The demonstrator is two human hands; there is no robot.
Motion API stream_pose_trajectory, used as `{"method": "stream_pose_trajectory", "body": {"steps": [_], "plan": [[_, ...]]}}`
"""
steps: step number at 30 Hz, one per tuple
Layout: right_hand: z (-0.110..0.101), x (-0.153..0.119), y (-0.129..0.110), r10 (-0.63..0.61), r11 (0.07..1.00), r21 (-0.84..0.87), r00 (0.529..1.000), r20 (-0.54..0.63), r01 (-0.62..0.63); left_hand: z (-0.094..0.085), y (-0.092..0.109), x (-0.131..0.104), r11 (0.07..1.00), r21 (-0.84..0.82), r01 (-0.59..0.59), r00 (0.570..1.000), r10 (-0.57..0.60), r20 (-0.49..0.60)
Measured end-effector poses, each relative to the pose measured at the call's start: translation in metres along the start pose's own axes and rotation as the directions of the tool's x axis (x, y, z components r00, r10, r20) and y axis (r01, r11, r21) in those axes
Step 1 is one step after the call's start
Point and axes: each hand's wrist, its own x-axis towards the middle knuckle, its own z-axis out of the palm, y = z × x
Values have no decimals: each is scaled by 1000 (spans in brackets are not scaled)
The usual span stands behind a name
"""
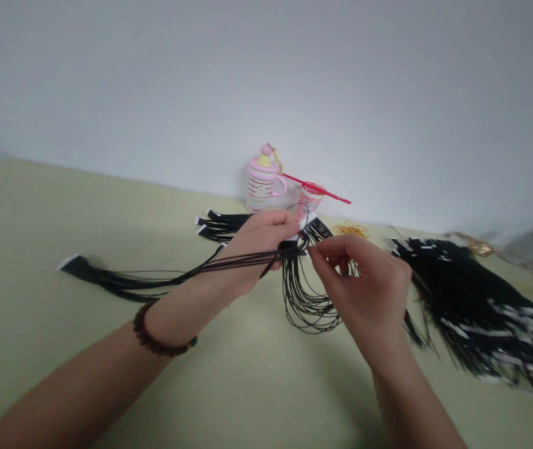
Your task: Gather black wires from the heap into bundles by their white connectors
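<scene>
A person's 2 bare hands meet at the middle of a pale green table [37, 218]. The left hand [263, 246] is closed around a bundle of thin black cables [304, 315]; white connectors [308, 218] show just beyond its fingertips. From the grip, slack loops hang down between the hands, while other strands pass across the left hand to a white-tipped end [67, 262] at far left. The right hand [312, 251] has thumb and forefinger pinched together at the bundle's near edge, just beside the left fingers; whether a strand is between them I cannot tell. Behind stand a pink-lidded striped mug [258, 186] and a pink cup [310, 198], near yellow bands [351, 231]. At right lies a large pile of black cables [463, 287].
</scene>
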Motion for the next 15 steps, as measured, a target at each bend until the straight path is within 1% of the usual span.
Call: {"method": "stream_pose_trajectory", "body": {"steps": [6, 11, 15], "plan": [[0, 0, -1, 2, 1000, 5, 1000, -7, -2, 1, -1, 0, 1000, 5, 9, 1000, -9, -7], [1, 0, -1, 30, 999, 14, 999, -16, -30, 2, -2, 1, 1000, 21, 3, 1000, -2, -17], [2, 0, 0, -5, 1000, -7, 1000, -10, 5, 2, -1, 0, 999, 31, -6, 1000, 7, -14]]}}
